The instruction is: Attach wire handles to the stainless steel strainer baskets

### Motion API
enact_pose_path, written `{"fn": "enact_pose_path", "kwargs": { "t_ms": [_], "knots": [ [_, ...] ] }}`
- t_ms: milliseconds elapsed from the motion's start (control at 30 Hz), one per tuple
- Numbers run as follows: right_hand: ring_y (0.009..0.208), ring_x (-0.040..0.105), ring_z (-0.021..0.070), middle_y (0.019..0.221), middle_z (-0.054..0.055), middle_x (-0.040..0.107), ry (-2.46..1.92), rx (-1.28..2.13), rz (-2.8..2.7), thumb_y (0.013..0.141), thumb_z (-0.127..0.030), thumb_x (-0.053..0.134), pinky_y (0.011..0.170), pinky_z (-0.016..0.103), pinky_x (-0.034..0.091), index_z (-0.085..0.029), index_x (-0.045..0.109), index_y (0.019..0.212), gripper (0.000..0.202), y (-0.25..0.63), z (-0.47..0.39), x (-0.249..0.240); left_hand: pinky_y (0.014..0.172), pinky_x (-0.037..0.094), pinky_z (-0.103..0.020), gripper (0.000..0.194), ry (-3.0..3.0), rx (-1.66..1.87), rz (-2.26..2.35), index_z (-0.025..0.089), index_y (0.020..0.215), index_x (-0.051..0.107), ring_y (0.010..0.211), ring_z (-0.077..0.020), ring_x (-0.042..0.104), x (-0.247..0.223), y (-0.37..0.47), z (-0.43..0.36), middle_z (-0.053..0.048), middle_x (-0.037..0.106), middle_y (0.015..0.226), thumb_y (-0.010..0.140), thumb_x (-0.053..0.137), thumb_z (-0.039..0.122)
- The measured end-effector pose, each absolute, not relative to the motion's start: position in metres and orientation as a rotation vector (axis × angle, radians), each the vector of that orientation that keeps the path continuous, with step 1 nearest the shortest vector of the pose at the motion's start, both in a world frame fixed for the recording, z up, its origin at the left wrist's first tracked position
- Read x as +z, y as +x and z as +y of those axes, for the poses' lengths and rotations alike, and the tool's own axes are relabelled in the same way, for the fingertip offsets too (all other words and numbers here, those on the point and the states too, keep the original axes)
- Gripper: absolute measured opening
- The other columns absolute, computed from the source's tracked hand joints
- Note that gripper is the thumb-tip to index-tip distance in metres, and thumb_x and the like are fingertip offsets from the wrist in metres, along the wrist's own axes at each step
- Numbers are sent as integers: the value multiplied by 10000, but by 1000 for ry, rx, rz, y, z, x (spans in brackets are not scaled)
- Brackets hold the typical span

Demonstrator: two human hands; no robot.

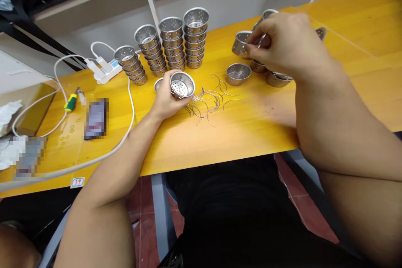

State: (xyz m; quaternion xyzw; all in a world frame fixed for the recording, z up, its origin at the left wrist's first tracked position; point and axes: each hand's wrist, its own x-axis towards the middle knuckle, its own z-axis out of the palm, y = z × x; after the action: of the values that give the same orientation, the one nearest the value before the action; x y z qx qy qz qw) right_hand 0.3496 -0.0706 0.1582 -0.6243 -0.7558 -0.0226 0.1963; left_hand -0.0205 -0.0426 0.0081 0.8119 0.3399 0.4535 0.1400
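Observation:
My left hand [166, 99] is wrapped round a perforated metal cup [182, 85], its mouth tilted up. Part of another cup [158, 84] shows behind that hand. At the right, my right hand [276, 44] pinches the rim of a metal cup [241, 43], above the table. More cups [278, 78] stand partly hidden beneath and behind this hand. A single cup [238, 74] rests on the table between my hands. Thin curved metal wires [207, 102] lie in a loose pile beside the held cup.
Several stacks of perforated cups [195, 39] line the back of the yellow table [188, 146]. A white power strip [107, 72] with cables, a green-yellow screwdriver [70, 102], and a blurred-out phone [96, 119] lie left. A carton [37, 109] stands far left.

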Motion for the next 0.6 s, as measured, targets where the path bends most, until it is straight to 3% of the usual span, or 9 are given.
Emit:
{"fn": "enact_pose_path", "kwargs": {
  "t_ms": [100, 200, 300, 467, 600],
  "knots": [
    [987, 793, 319, 1202, 185, 918, -1721, -23, -2289, 1081, -184, 840, 935, 452, 581, -213, 857, 1089, 35, 349, -65, 149, 1284, 666, -554, 1083, 2340, 1309, 978, 314, 1647, 538, 1447, -358, 807, 8, -21, -42, -135, 742, 1563, 886, 928, 979],
    [939, 741, 308, 1157, 185, 903, -1684, 7, -2452, 1029, -143, 834, 871, 442, 524, -221, 812, 988, 91, 347, -59, 139, 1296, 657, -544, 1073, 2353, 1300, 974, 305, 1656, 531, 1468, -361, 799, 9, -22, -42, -143, 736, 1584, 902, 934, 954],
    [982, 740, 326, 1190, 221, 889, -1694, -18, -2502, 1000, -89, 751, 873, 449, 501, -185, 848, 1037, 142, 342, -57, 132, 1318, 636, -536, 1063, 2365, 1289, 969, 296, 1662, 522, 1487, -360, 786, 9, -23, -42, -146, 730, 1602, 919, 924, 942],
    [979, 742, 341, 1182, 232, 897, -1801, -165, -2444, 1035, -162, 682, 844, 450, 479, -168, 887, 1066, 207, 337, -54, 126, 1308, 637, -539, 1063, 2354, 1319, 977, 299, 1653, 528, 1472, -361, 789, 11, -21, -45, -143, 738, 1586, 907, 940, 934],
    [991, 758, 330, 1229, 255, 908, -1856, -200, -2356, 1043, -132, 659, 828, 435, 451, -127, 901, 1116, 253, 340, -50, 118, 1304, 643, -536, 1081, 2352, 1322, 1006, 291, 1649, 530, 1472, -360, 796, 12, -20, -47, -146, 749, 1573, 891, 959, 932]
  ]
}}
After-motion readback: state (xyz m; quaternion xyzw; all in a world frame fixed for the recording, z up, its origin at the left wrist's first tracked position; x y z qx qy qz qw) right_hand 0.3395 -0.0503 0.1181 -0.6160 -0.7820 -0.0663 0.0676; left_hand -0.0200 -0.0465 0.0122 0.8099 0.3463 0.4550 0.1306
